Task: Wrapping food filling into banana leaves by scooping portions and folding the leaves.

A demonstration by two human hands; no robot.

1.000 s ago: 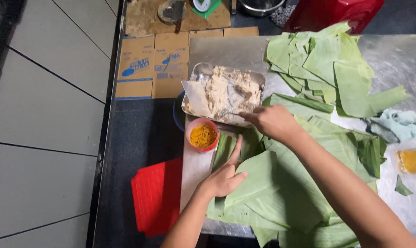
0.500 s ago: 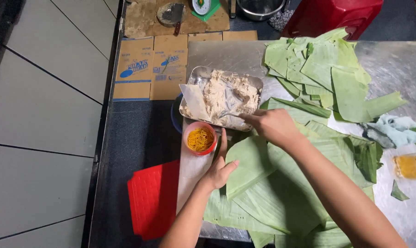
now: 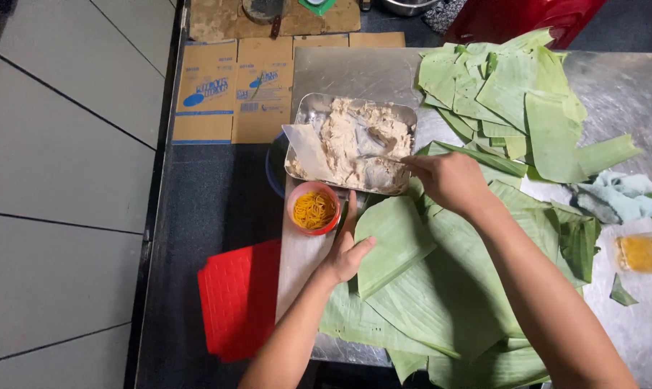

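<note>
A steel desk with a dull, scuffed sheen stands over a dark floor, which meets large pale tiles with dark joints on the left. Flattened cardboard lies on the floor beyond the desk, and a red mat, possibly plastic, beside it.

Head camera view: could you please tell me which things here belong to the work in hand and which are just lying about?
In use:
left hand pressing a banana leaf piece
right hand reaching into the metal tray of pale paste

Lying about:
small orange bowl of rubber bands
red mat
blue-grey cloth
flattened cardboard
</note>
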